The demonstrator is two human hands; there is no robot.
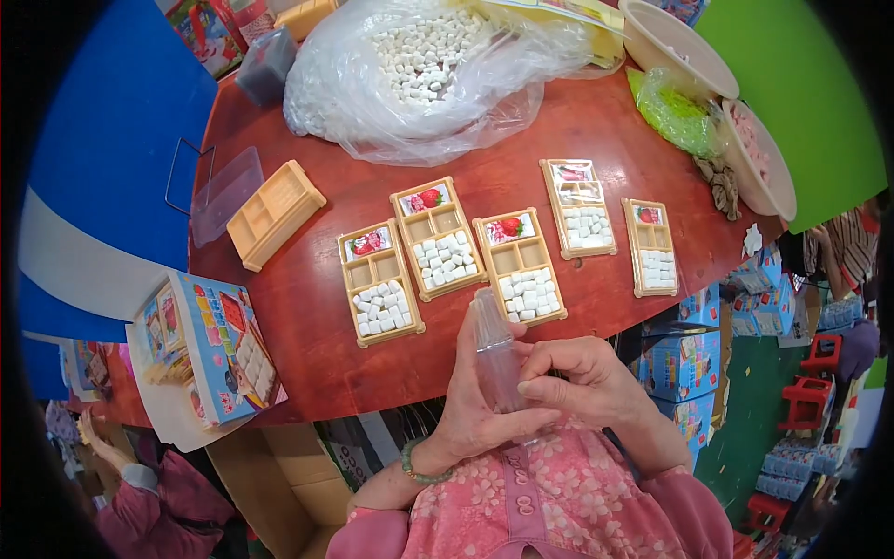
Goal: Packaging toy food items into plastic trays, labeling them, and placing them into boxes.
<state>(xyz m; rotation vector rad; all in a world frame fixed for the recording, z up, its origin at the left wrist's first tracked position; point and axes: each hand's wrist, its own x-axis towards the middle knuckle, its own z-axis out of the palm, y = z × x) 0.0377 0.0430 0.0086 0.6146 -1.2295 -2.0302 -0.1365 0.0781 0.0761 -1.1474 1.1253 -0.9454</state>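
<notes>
We've got one clear plastic piece [496, 365] at the bench [307, 363]'s near edge, gripped in our left hand [470, 396]; right hand [579, 373] fingers touch its side, can't tell if pinching; five tan trays [419, 226] ahead, each with one packet plus white pieces; one bag [324, 104] behind; two bowls [780, 197] far right.

Packing workshop, stacked blue boxes [683, 365], filled trays [385, 269], co-worker [172, 503]
</notes>
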